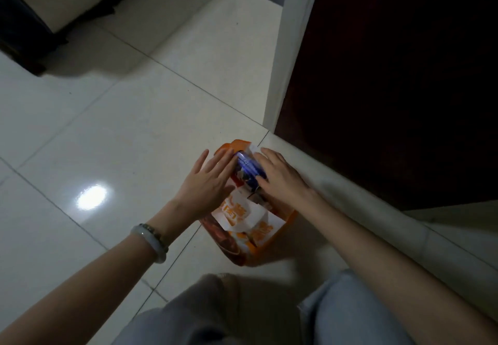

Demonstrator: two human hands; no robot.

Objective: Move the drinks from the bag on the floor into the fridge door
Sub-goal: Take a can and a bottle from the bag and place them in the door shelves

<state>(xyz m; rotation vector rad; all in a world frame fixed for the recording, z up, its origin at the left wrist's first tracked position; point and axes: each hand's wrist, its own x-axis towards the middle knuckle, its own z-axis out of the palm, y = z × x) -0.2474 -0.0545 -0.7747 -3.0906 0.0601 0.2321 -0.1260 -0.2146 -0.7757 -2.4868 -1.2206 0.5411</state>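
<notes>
An orange and white printed bag (250,226) stands on the tiled floor beside a low white ledge. A blue drink can (249,168) sticks out of the bag's open top. My right hand (280,176) wraps around the can from the right. My left hand (207,183) lies flat against the can's left side, fingers stretched out and together. What else is in the bag is hidden. The fridge door is not in view.
A dark brown panel (390,75) with a white frame (293,48) rises at the right above the ledge (363,210). Dark furniture (29,29) stands at the top left. Glossy white tiles (107,134) spread to the left. My knees (269,317) are at the bottom.
</notes>
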